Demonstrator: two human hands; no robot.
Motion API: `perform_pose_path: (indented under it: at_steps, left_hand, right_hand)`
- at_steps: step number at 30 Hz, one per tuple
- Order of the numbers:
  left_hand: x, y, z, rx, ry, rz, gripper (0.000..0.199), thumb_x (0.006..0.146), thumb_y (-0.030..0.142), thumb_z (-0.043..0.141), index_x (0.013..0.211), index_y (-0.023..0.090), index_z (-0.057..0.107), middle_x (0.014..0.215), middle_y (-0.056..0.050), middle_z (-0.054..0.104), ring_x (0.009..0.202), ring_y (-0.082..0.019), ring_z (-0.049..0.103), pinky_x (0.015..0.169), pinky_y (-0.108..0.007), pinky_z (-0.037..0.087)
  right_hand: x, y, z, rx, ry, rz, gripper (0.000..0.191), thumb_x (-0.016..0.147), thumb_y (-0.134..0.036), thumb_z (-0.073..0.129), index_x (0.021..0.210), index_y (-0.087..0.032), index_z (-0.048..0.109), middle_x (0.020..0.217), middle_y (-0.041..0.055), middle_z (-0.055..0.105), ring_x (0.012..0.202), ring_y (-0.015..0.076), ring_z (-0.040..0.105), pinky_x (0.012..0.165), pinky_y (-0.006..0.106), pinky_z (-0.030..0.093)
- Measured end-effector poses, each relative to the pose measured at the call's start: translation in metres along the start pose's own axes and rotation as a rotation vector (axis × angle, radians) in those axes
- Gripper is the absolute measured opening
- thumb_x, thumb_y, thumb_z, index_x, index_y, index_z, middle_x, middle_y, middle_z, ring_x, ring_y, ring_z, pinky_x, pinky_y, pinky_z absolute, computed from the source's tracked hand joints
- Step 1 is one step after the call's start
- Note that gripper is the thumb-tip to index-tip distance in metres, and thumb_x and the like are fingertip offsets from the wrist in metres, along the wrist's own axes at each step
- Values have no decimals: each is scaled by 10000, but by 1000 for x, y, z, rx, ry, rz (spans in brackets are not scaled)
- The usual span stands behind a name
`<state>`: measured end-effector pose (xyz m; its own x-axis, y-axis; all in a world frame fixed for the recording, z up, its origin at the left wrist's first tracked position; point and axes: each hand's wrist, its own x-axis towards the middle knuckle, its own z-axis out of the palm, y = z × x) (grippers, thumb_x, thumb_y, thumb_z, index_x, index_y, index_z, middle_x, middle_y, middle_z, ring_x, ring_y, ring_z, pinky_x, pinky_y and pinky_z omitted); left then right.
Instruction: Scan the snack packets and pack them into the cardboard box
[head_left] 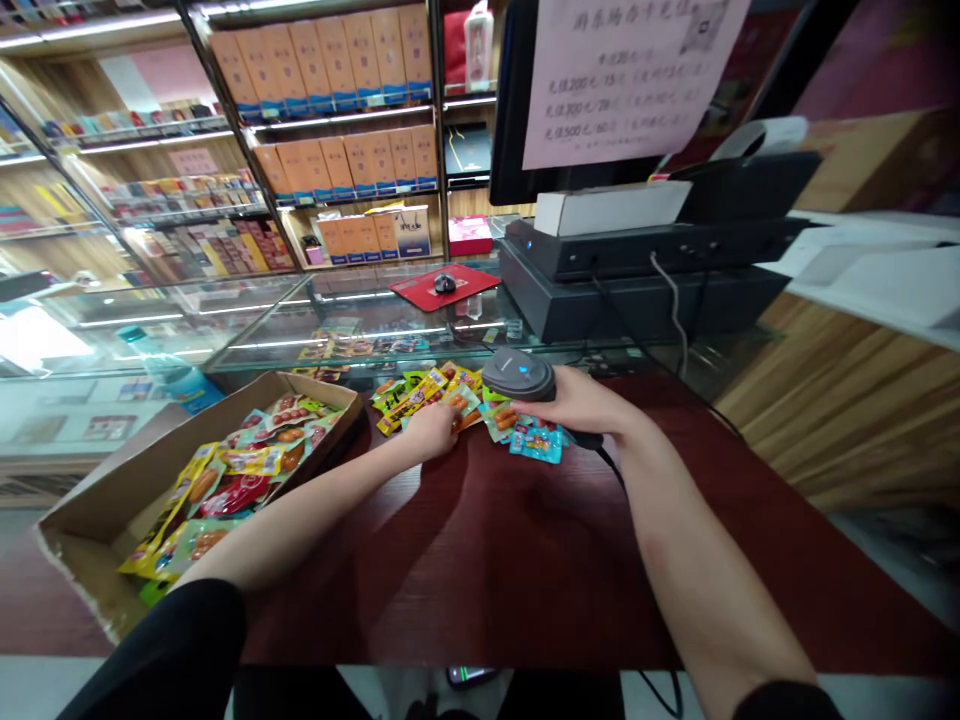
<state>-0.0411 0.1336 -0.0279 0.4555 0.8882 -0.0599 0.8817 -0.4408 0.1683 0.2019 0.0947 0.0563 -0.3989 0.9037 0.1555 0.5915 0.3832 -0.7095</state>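
My right hand (577, 402) is wrapped round a dark grey barcode scanner (517, 374), held over small snack packets on the dark red tabletop (480, 560). My left hand (432, 431) is closed at the near edge of the pile, pinching a clear-and-green sausage packet (463, 400); its fingertips are partly hidden. Around it lie yellow snack packets (414, 398). Under and beside the scanner are another sausage packet (501, 420) and a blue packet (537, 443). A cable hangs from the scanner's handle.
An open cardboard box (82, 535) of mixed snack packets stands at the left, near a blue-capped bottle (171, 372). Behind are a glass counter (277, 310), a mouse (444, 284) on a red mat (405, 290), and a cash drawer (600, 305) under a monitor (510, 110).
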Motion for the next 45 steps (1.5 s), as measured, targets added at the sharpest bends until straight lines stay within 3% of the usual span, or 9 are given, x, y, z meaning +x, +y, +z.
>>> perform_pose_path:
  at_steps: [3,7,11,14,19,27,34,45]
  left_hand:
    - [-20,-21,-13,-60,-52,-41,307,706,227,613,990,209,728,891,-100,713,871,-273,666,728,-317,485]
    - [-66,-61,-38,-204,-130,-135,272,694,302,637,920,207,754,749,-34,700,739,-200,653,667,-257,476]
    - [-123,-95,-65,-602,-204,-336,338,673,396,680,927,183,746,740,-22,705,684,-167,642,632,-253,506]
    - [-159,-106,-83,-885,-167,-374,415,623,425,747,938,156,734,736,-34,699,693,-165,640,649,-280,536]
    - [-196,-111,-107,-944,-81,-397,422,608,386,780,939,130,722,730,-20,684,687,-151,623,667,-282,535]
    - [-219,-121,-114,-926,-105,-427,328,608,336,773,876,151,733,702,1,672,637,-126,588,617,-229,480]
    - [-216,-123,-113,-929,-149,-378,358,642,340,755,953,164,740,782,-17,699,684,-133,603,630,-221,473]
    - [-221,-129,-116,-938,-66,-441,351,585,360,806,869,160,751,686,-4,688,643,-136,605,589,-223,469]
  right_hand:
    - [3,-6,9,27,-13,-39,359,745,-438,705,1010,-197,678,718,20,706,605,192,645,583,308,520]
    - [9,-14,31,79,-80,-70,353,758,-448,685,1000,-190,669,631,4,674,549,175,625,541,294,515]
    - [11,-24,58,125,-189,-48,334,790,-485,647,958,-196,652,567,-5,645,469,161,595,446,267,467]
    - [9,-37,75,112,-212,-68,369,791,-477,654,1022,-190,655,588,4,663,502,179,620,475,279,483]
    - [3,-61,90,113,-195,-164,432,770,-456,683,1093,-169,671,702,37,715,742,246,690,685,347,549]
    - [-1,-72,105,216,-165,-218,432,764,-366,697,1140,-157,657,1110,82,713,1019,272,663,913,389,517]
    - [-3,-71,106,218,-155,-211,476,771,-360,701,1188,-137,644,1103,96,716,1034,277,655,917,396,513]
    - [0,-66,107,190,-158,-208,509,744,-356,720,1199,-141,642,1120,96,712,1009,287,668,875,393,537]
